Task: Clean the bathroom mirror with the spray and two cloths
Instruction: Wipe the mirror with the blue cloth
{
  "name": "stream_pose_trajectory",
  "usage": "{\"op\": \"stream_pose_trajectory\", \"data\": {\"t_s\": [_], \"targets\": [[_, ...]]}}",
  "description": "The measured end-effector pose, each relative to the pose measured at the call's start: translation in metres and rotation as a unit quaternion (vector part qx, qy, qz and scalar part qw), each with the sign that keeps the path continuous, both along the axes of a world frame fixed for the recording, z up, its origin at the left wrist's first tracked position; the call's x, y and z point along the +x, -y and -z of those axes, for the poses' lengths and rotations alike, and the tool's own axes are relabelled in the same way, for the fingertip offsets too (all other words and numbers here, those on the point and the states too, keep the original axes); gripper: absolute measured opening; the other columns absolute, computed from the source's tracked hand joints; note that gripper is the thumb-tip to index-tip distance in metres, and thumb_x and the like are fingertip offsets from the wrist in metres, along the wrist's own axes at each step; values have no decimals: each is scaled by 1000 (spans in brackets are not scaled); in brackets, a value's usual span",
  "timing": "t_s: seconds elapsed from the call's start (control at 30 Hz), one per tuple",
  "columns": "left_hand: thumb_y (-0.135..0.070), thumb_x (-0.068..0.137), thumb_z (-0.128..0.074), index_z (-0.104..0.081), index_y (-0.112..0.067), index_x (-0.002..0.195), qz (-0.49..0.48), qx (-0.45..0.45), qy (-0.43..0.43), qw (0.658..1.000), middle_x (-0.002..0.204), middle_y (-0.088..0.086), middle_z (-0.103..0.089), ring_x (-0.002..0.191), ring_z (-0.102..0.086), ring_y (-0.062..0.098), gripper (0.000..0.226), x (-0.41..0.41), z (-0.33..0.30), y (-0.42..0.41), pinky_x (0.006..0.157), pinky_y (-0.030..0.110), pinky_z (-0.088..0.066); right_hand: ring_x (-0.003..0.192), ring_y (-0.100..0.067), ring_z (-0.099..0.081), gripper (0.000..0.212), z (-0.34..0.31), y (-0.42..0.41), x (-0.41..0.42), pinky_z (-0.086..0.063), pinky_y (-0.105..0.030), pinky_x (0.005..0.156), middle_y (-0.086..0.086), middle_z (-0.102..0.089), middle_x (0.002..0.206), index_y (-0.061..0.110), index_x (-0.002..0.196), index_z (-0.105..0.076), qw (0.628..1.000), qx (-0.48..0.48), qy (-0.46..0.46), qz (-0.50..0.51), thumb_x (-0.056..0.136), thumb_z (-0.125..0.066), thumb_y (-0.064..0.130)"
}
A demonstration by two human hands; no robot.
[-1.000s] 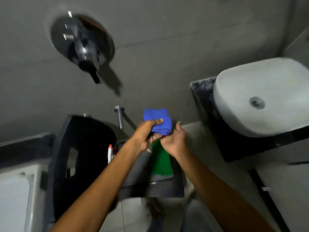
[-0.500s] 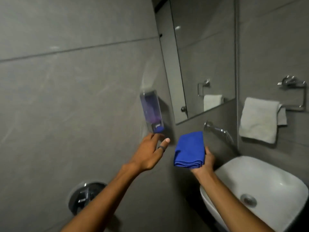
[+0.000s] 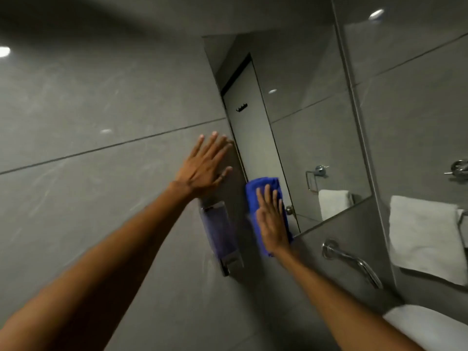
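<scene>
left grip (image 3: pixel 202 168): splayed flat, wall | right grip (image 3: pixel 272 221): flat, pressing blue cloth (image 3: pixel 260 188) to mirror (image 3: pixel 316 122)

no readable text, labels or numbers anywhere (dim, blurred)

Both bare arms reach forward: left hand (image 3: pixel 202 168) flat with fingers spread, right hand (image 3: pixel 272 221) pressing palm-down, fingers extended.

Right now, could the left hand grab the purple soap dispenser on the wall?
Probably yes. The left hand lies flat and open on the grey tile wall, just above the purple see-through soap dispenser. Nothing sits between them, and the right hand is busy pressing the folded blue cloth.
</scene>
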State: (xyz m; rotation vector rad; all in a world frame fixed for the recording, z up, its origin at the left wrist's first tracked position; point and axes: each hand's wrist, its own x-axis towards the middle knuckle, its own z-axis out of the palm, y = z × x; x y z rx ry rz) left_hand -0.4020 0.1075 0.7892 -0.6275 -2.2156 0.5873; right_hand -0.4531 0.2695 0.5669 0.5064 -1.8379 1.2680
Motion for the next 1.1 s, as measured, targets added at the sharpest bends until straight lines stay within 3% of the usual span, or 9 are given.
{"op": "stream_pose_trajectory", "data": {"t_s": [0.07, 0.2, 0.37, 0.57, 0.7, 0.87, 1.03, 1.1], "targets": [[-54, 106, -26, -10, -19, 168, -22, -1, -60, 998, 177, 6, -7, 164, 0, 28, 73, -19, -4, 11, 133, 50, 5, 160, -26, 4, 62, 20, 11, -28, 0, -49, 130, -3, 1, 172, 23, 162, -5, 972, 150, -58, 172, 106, -22, 41], [-58, 104, -21, -11, -21, 168, -16, -13, -136, 991, 177, 5, -9, 164, -6, 30, 74, -40, 8, 18, 132, 57, -5, 160, -27, -9, 62, 37, -15, -67, -7, -51, 129, -4, -10, 172, 22, 162, -15, 958, 147, -102, 225, 105, -24, 44], [-60, 103, -17, -13, -22, 168, -22, 0, -183, 983, 177, 5, -10, 164, -4, 31, 75, -48, 9, 11, 132, 55, -1, 157, -29, -20, 62, 19, -127, -107, -24, -56, 124, -7, -18, 169, 17, 161, -19, 958, 39, -55, 278, 101, -29, 35], [-62, 102, -15, -5, -25, 168, -31, 9, -204, 979, 177, 5, -2, 164, 2, 31, 76, -52, 9, 7, 131, 59, -2, 159, -23, -6, 64, 5, -244, -155, -12, -52, 129, -7, -9, 172, 19, 162, -13, 964, -31, 17, 262, 103, -17, 43], [-63, 101, -17, -4, -27, 168, -34, 9, -200, 979, 177, 3, -1, 164, 2, 30, 77, -50, 9, 8, 132, 58, 0, 158, -25, -12, 69, -1, -282, -172, -12, -52, 128, -10, -14, 171, 14, 161, -18, 957, -101, 40, 270, 101, -16, 47], [-63, 101, -16, -5, -26, 168, -31, 14, -196, 980, 177, 5, -1, 164, 3, 30, 78, -47, 9, 7, 132, 58, 0, 158, -30, -12, 69, 4, -250, -158, -15, -56, 126, -12, -14, 170, 11, 161, -19, 953, -89, 29, 289, 100, -12, 45], [-63, 100, -17, -6, -25, 168, -18, 17, -182, 983, 177, 6, -2, 164, 3, 31, 79, -44, 8, 7, 131, 59, 1, 157, -32, -20, 66, 31, -119, -103, -22, -60, 124, -14, -22, 168, 10, 158, -27, 958, -3, -56, 282, 106, -15, 47], [-63, 100, -17, -6, -24, 168, -24, 17, -178, 984, 177, 7, -2, 164, 3, 31, 79, -44, 7, 7, 131, 59, 1, 158, -31, -16, 63, 33, -67, -85, -19, -61, 124, -10, -18, 170, 15, 160, -22, 959, 65, -78, 266, 105, -28, 44]]}}
